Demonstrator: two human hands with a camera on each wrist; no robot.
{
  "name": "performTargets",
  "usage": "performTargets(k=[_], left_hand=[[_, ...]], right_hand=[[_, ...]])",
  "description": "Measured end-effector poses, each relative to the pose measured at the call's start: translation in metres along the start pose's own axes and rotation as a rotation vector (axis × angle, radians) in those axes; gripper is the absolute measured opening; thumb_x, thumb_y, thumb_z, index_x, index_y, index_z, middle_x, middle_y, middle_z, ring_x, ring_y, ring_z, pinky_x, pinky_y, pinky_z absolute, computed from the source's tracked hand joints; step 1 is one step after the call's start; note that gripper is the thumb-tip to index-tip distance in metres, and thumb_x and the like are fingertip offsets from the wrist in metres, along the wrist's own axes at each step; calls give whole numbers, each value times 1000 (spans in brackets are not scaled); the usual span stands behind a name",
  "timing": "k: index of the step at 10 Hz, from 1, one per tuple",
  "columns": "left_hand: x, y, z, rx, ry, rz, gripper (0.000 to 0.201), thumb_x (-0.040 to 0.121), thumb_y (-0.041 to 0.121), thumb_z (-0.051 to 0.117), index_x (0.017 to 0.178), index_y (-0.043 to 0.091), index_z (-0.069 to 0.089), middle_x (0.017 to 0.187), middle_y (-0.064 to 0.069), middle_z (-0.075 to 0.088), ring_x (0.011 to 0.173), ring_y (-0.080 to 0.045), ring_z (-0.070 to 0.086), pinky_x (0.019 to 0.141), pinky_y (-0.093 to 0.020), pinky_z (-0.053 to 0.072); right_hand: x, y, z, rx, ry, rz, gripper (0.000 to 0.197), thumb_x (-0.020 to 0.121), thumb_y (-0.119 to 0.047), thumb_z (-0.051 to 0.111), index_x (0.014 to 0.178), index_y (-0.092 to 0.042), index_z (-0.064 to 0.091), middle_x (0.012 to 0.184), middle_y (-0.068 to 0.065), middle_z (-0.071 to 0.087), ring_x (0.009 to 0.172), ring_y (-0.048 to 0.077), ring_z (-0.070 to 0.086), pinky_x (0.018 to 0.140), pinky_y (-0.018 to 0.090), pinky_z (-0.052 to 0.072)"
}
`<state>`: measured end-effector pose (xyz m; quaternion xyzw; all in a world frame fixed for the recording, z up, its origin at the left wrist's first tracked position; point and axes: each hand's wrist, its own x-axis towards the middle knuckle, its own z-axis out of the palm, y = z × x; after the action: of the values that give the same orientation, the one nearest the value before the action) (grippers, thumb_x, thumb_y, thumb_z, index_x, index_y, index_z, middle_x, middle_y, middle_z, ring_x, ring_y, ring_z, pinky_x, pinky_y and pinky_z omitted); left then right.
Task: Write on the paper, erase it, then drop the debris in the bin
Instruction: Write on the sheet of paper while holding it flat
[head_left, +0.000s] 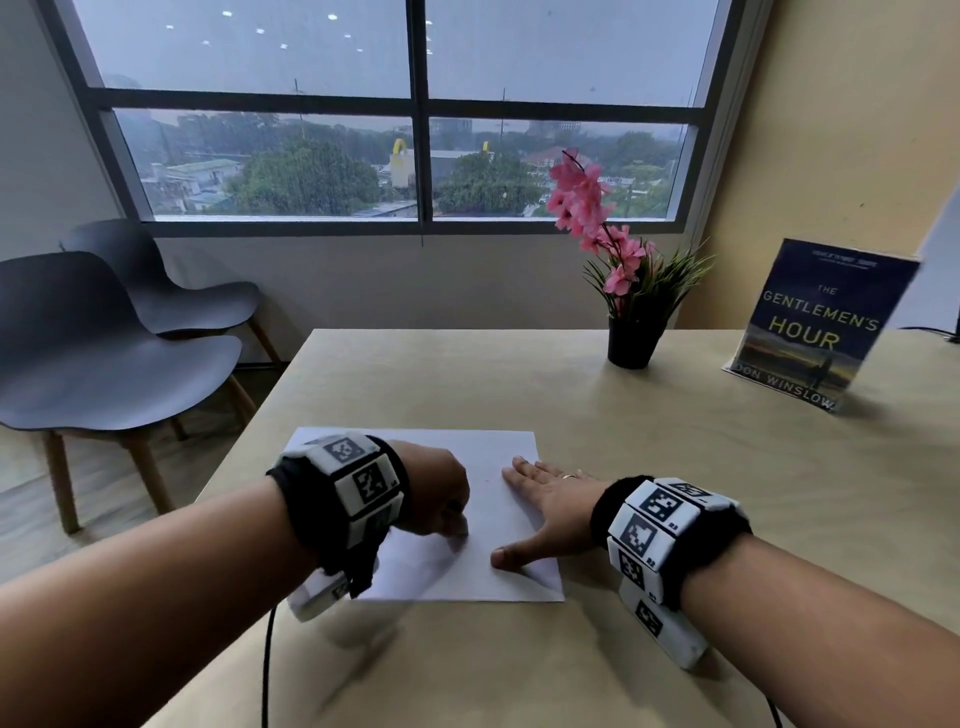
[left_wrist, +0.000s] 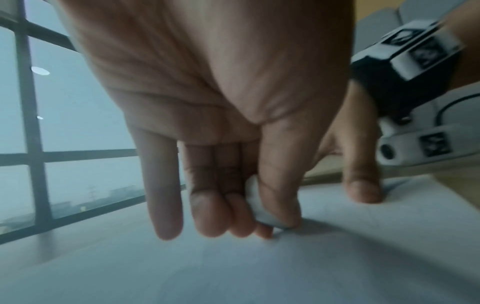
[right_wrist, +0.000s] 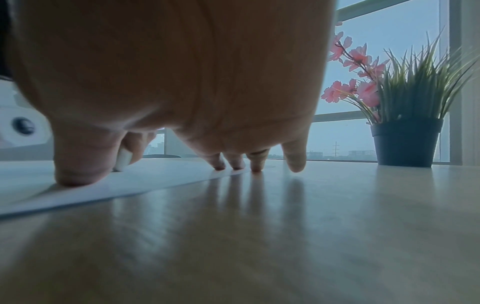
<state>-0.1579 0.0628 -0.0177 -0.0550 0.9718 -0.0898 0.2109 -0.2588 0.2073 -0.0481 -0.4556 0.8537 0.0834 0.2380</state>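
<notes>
A white sheet of paper (head_left: 498, 457) lies flat on the tan table (head_left: 675, 441) in front of me. My left hand (head_left: 441, 499) is curled over the sheet's left half and pinches a small white eraser (left_wrist: 257, 203) between thumb and fingers, its lower end touching the paper (left_wrist: 233, 267). The eraser (right_wrist: 122, 160) also shows past my right thumb in the right wrist view. My right hand (head_left: 540, 499) lies flat with straight fingers on the sheet's right edge, thumb pressed on the paper (right_wrist: 145, 181). No bin is in view.
A black pot with pink flowers and grass (head_left: 631, 312) stands at the table's far side, also in the right wrist view as the flower pot (right_wrist: 405, 142). A book (head_left: 815, 322) stands upright at the far right. Two grey chairs (head_left: 104, 338) sit left of the table.
</notes>
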Motion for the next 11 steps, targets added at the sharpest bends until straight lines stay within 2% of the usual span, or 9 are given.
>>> performTargets(k=[1,2,3,4,5,6,7,9,11], left_hand=[[2,-10,-3,9,22,-38,37,93,46,48,104,16,66,110,-4,65,86,-25,56,72,-28,43],[2,-4,1,-8,8,-17,35,93,46,49,101,17,66,107,-3,65,82,-23,53,70,-27,40],[4,-4,0,-26,12,-27,35,93,46,49,101,16,66,107,-4,65,84,-24,55,71,-26,40],[8,-11,-5,-17,41,-60,37,95,44,47,105,13,65,112,-5,63,93,-27,58,71,-27,38],[9,0,-5,13,32,-22,34,95,41,47,105,14,65,110,-5,64,99,-27,61,70,-27,37],[10,9,-8,27,22,6,35,94,43,48,105,14,66,109,-5,65,94,-26,60,70,-26,38],[15,4,-14,-1,50,-44,36,94,43,49,107,14,65,112,-6,64,99,-27,61,74,-28,40],[15,22,-13,71,26,42,36,95,41,46,110,14,64,113,-6,63,102,-27,60,72,-28,39],[16,19,-20,69,47,28,38,96,41,45,114,12,64,118,-6,62,107,-26,58,76,-29,41]], right_hand=[[-2,0,0,-15,5,15,113,75,-79,48,153,-24,-12,161,-7,-18,149,12,-10,121,46,-2],[-1,-1,1,-21,7,21,113,74,-80,48,153,-24,-12,161,-7,-18,149,12,-10,120,46,-4],[-1,-1,0,-7,6,24,113,74,-80,48,153,-25,-12,161,-7,-18,149,12,-10,120,45,-4],[-1,-2,0,-5,10,29,113,74,-79,49,153,-24,-12,161,-6,-17,149,13,-10,121,45,-3],[-1,-3,0,-11,8,34,114,75,-79,48,153,-22,-12,161,-5,-18,149,14,-10,121,44,-2],[0,-3,0,-13,2,31,114,75,-79,48,153,-22,-13,161,-4,-19,149,15,-10,121,44,-1],[0,-3,1,-9,11,34,114,74,-79,49,153,-22,-12,161,-4,-17,149,15,-9,121,44,-1],[1,-2,2,0,15,33,115,74,-80,48,153,-22,-12,161,-5,-18,149,15,-9,121,43,-1],[1,-2,2,0,18,40,115,73,-80,49,153,-23,-11,161,-5,-17,149,14,-9,121,42,1]])
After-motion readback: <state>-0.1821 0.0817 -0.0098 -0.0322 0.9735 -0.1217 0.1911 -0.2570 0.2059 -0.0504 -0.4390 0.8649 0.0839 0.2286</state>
